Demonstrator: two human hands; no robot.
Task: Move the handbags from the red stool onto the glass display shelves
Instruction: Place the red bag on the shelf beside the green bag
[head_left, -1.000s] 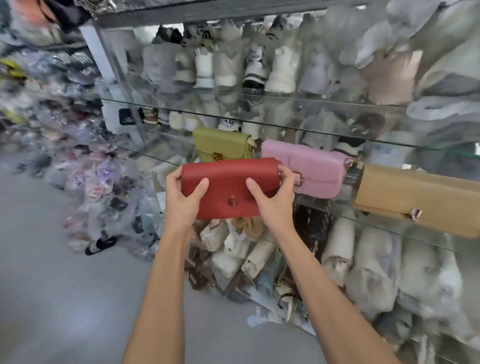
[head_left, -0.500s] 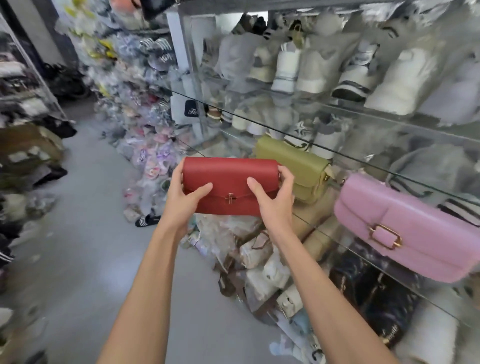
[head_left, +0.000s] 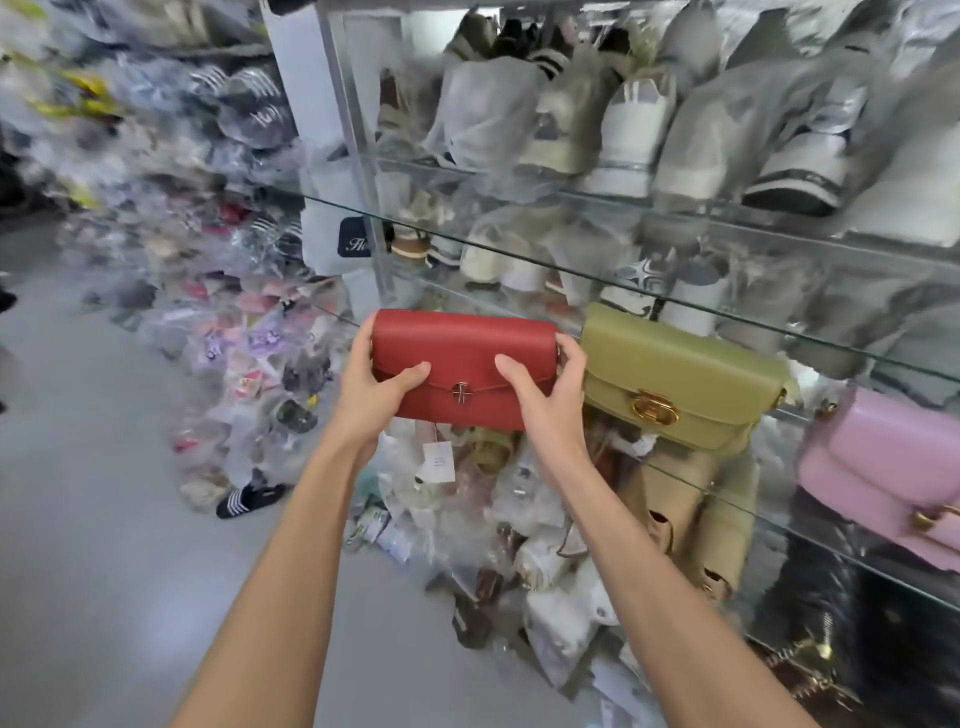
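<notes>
Two hands, left (head_left: 375, 387) and right (head_left: 545, 397), grasp one red handbag (head_left: 464, 366) beside two shelved handbags, olive (head_left: 680, 376) and pink (head_left: 883, 467).

Dark label (head_left: 355, 244) on shelf post – partial script "Flo…" | white hang tag (head_left: 439, 461) – print illegible

Red handbag (head_left: 465, 369) level, olive handbag (head_left: 680, 376) and pink handbag (head_left: 883, 478) shelved

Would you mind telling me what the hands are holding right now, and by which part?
Both hands hold the red handbag by its short ends: the left hand grips the left end, the right hand the right end, thumbs on the front flap.
</notes>
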